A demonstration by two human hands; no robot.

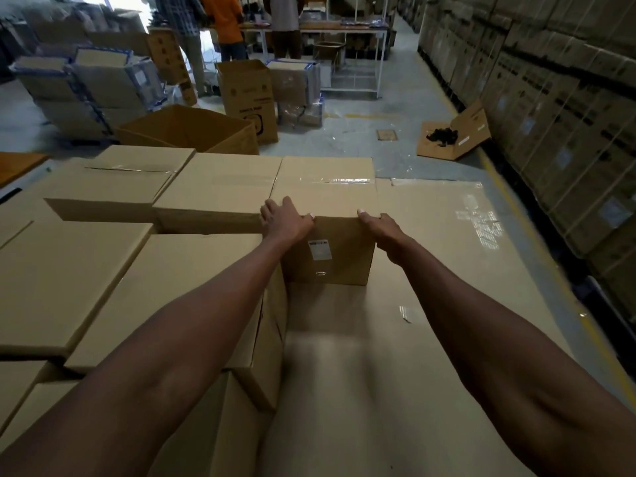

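A sealed brown cardboard box (327,187) with clear tape across its top and a small white label on its near face stands on a flat cardboard sheet (430,242). My left hand (284,218) holds its near left top corner, fingers spread on the top and thumb along the front edge. My right hand (382,232) grips the near right corner, thumb on the top edge and fingers down the right side. The box touches the row of sealed boxes (220,191) to its left.
Several sealed boxes (69,280) are stacked at my left. An open empty carton (192,132) stands beyond them. A folded carton with black items (451,139) lies on the floor at right, below wrapped stacked cartons (550,80). People stand at a table (309,27) far back.
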